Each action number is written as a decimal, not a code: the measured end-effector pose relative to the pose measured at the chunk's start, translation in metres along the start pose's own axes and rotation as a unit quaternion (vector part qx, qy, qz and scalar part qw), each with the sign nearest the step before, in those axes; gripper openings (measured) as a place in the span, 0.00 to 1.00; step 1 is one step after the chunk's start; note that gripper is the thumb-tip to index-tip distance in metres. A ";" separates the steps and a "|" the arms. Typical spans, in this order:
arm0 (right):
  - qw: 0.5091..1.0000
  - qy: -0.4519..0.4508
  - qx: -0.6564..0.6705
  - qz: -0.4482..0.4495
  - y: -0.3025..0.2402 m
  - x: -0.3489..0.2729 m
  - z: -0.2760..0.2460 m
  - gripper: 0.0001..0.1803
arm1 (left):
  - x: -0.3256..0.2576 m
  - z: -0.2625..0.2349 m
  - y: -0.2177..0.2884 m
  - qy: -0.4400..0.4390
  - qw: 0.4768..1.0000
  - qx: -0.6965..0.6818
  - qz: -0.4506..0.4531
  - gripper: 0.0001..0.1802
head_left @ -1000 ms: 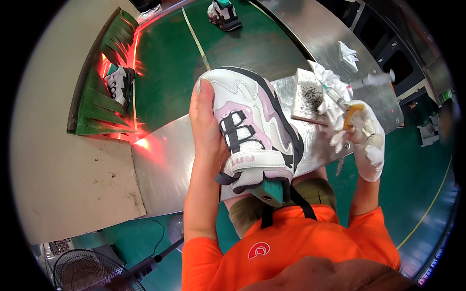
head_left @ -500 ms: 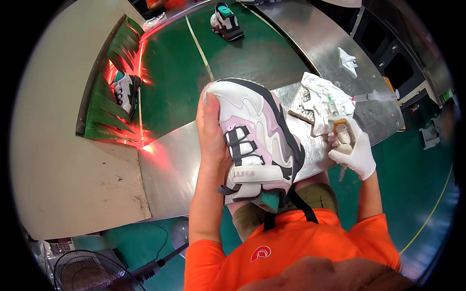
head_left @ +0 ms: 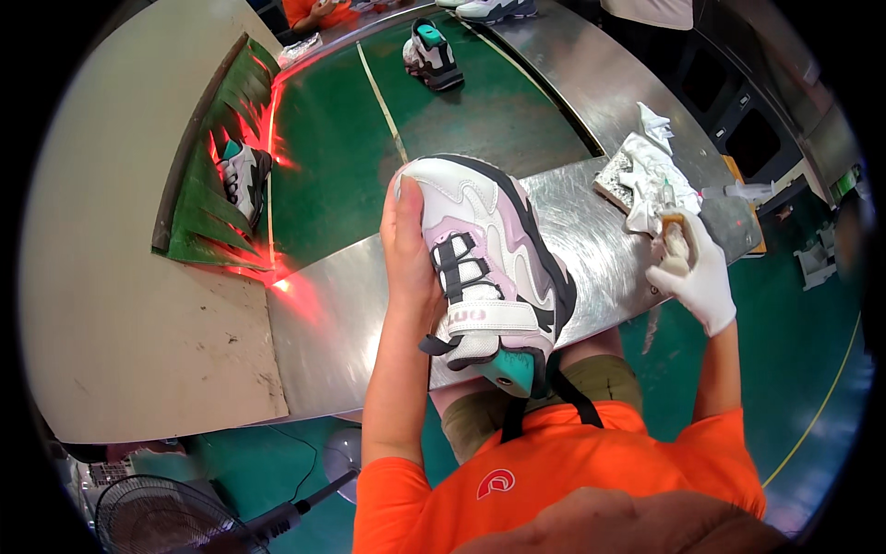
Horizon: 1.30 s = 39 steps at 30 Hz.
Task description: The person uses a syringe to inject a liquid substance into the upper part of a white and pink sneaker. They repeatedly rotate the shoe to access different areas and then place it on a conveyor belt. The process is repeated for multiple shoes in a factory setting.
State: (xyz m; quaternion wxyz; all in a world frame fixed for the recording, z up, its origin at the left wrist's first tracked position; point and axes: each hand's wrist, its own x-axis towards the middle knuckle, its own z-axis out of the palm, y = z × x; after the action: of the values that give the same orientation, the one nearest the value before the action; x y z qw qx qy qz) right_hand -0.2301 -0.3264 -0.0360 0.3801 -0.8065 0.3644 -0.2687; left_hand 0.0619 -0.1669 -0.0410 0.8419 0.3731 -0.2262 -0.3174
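Observation:
My bare left hand [head_left: 406, 240] is closed round the side of a white, lilac and black sneaker [head_left: 475, 231], near its toe. The sneaker hangs over the metal ledge, toe away from me, with a teal insert [head_left: 513, 371] in its opening. My gloved right hand [head_left: 703, 288] has its fingers curled round a small whitish piece with a brown part [head_left: 676, 245]; its exact kind is unclear. Just beyond these fingers a white cloth [head_left: 653, 175] covers part of a speckled block [head_left: 612, 185]. A clear narrow tube with a greenish tip [head_left: 668, 192] shows against the cloth.
A clear syringe [head_left: 749, 190] lies right of the cloth, and another white cloth [head_left: 654, 126] lies beyond. Sneakers stand on the green belt [head_left: 314, 194], one [head_left: 430, 57] far off, another [head_left: 245, 180] by the red-lit strip curtain [head_left: 208, 157]. A fan [head_left: 171, 517] is lower left.
My right hand has moved right with the piece in it. Block and cloth have shifted right and away, near the other cloth. My left hand holds the sneaker almost unmoved.

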 end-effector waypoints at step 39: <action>0.821 -0.252 0.510 -0.046 -0.055 0.039 0.043 0.60 | -0.003 0.007 -0.002 0.001 0.999 0.041 -0.008 0.23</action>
State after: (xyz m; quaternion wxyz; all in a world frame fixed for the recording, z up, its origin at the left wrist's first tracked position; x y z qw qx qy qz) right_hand -0.1556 -0.3145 -0.0094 0.8030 -0.5529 0.0288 -0.2208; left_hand 0.0546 -0.1696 -0.0384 0.8236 0.4096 -0.2354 -0.3138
